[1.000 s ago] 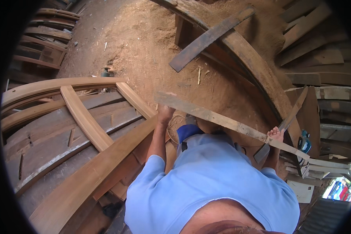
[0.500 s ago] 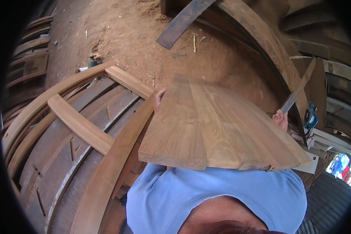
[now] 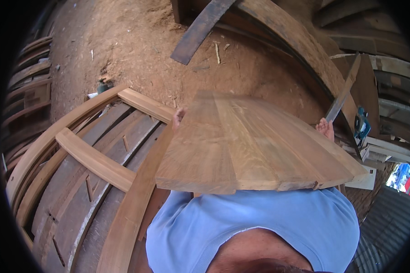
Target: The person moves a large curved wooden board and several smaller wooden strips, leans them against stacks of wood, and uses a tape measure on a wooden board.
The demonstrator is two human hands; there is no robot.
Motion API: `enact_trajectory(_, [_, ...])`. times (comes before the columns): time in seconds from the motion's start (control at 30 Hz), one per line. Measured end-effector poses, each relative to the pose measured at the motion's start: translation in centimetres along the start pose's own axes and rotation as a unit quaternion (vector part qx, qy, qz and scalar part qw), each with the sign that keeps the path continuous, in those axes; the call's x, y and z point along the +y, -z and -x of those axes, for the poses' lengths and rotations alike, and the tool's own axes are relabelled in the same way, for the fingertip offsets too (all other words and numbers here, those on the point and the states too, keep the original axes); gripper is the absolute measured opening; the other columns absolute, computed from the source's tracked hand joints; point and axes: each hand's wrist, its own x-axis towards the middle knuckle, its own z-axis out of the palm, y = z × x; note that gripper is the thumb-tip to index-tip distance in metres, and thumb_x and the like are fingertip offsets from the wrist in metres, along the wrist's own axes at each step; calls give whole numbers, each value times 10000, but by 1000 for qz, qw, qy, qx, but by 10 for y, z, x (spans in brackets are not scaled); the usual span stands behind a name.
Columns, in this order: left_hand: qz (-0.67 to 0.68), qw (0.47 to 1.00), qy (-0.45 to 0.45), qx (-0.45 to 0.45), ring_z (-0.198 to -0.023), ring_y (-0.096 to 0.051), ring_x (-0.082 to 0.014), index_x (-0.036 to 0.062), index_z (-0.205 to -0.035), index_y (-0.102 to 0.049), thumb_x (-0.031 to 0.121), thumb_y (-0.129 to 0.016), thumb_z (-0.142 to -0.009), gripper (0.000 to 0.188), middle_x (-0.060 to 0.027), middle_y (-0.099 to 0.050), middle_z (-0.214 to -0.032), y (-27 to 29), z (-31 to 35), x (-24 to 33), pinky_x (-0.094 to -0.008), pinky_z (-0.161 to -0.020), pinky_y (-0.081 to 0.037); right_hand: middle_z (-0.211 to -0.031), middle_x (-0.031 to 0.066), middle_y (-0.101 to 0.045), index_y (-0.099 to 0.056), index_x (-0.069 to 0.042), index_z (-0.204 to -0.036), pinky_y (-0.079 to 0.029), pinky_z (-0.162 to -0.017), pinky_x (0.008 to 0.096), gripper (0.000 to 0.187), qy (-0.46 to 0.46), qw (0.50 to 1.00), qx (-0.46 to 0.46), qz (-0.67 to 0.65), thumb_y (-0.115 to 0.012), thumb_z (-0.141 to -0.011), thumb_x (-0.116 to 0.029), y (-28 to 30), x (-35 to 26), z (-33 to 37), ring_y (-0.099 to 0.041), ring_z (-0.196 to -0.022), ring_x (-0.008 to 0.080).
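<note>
A wide wooden panel (image 3: 255, 145), made of several boards joined side by side, is held in front of my chest. Its near edge lies against my blue shirt. My left hand (image 3: 178, 117) grips the panel's far left edge, with only a few fingers showing past the wood. On the right side, my right hand (image 3: 324, 128) is closed at the opposite edge, its fingertips visible beyond it. The panel hides both palms and most of my forearms.
A curved wooden frame (image 3: 96, 159) with crosspieces lies over dark boards on the left. Dark arched timbers (image 3: 300, 50) stand ahead, with a narrow plank (image 3: 200, 34) jutting out. A teal power tool (image 3: 361, 125) sits at right. Wood scraps litter the dirt floor (image 3: 136, 45).
The panel and both hands have shifted slightly left in view. The floor and the timbers ahead also appear further left, as the view has turned a little.
</note>
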Motion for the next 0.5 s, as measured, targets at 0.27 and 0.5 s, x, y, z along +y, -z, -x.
enact_trajectory(0.27, [-165,969,20,185,-961,-642,-203,-10,-1069,-580,156,-772,-766,396,-135,-663,-1064,-56,18,39,-321,-876,-504,-893,42,-623,-548,-40,-1083,-513,-838,388,427,63,978,198,-30,-531,-936,-440,33,4,7,-588,-776,177])
enact_trajectory(0.5, [-348,903,17,252,-868,-653,-247,2,-951,-594,311,-798,-707,444,-158,-652,-911,-90,42,59,-347,-791,-512,-1113,75,-630,-539,-64,-1172,-477,-937,455,541,41,991,124,4,-572,-879,-519,28,-24,30,-589,-982,262])
